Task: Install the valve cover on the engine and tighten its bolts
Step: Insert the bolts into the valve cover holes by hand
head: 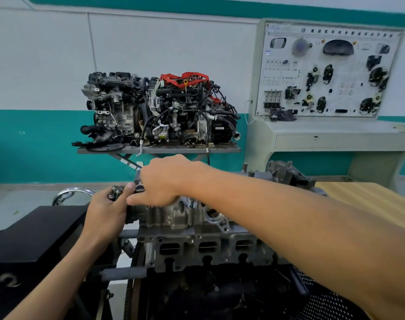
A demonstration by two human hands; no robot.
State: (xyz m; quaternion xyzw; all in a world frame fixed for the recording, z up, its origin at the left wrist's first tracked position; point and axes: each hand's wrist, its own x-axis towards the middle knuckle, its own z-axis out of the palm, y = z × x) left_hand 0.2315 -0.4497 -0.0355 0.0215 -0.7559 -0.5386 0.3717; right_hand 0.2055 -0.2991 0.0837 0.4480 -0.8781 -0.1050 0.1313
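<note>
left hand [107, 211] gripping loose bolts [115, 191] | right hand [164, 181] pinching one of them | probably handling small, stiff, slick: pinching by head

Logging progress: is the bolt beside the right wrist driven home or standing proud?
Standing proud: the bolt sticks up from the valve cover, its shank showing below the head.
</note>
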